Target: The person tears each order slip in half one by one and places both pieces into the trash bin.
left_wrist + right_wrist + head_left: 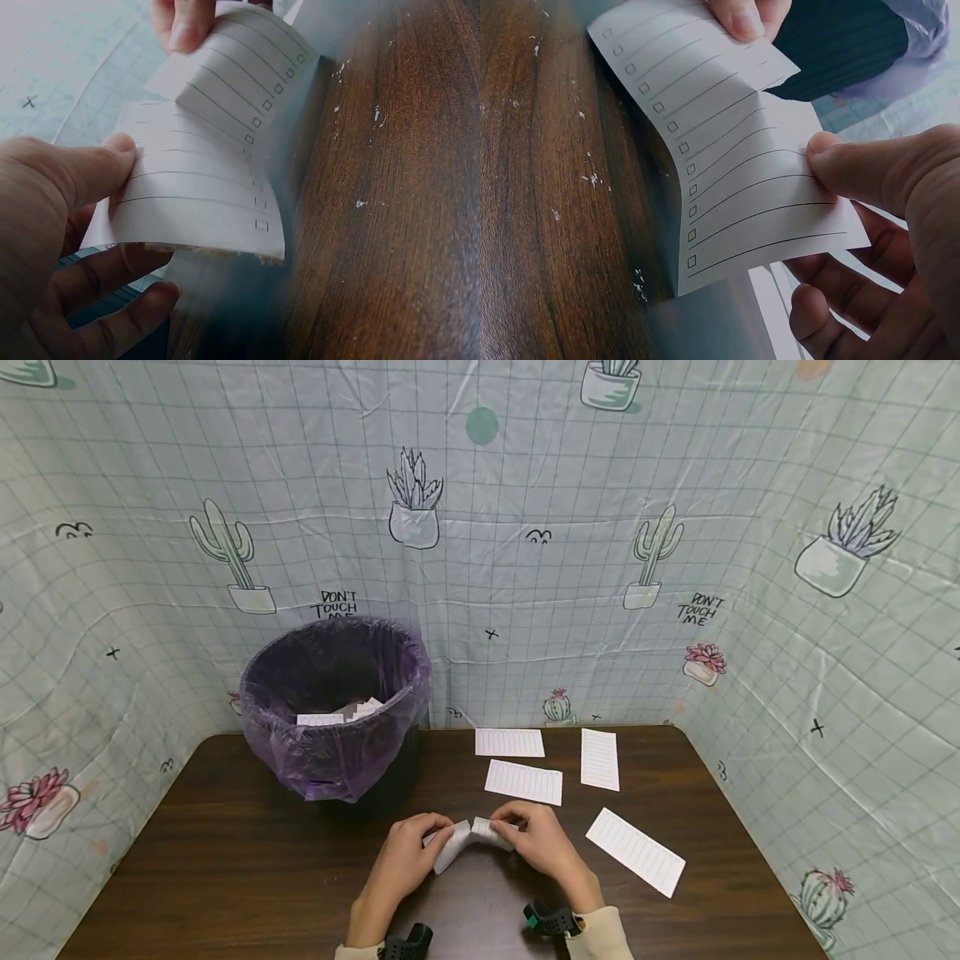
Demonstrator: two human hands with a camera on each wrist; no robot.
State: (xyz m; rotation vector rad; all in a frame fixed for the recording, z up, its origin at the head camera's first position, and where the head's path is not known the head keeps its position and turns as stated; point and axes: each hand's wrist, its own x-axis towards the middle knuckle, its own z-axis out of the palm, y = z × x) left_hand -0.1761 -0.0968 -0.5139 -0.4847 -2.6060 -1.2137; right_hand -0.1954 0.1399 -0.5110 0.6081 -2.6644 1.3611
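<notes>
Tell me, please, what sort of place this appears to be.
Probably a small indoor workspace, perhaps a makeshift booth: cactus-printed sheeting screens the back and both sides of a dark wooden table, and a purple-lined bin stands on it.

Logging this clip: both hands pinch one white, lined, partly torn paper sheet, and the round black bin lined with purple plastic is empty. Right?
The round black bin lined with purple plastic isn't empty: the head view shows white paper pieces inside. The rest stands: the left hand and right hand pinch one white, lined, partly torn paper sheet.
</notes>
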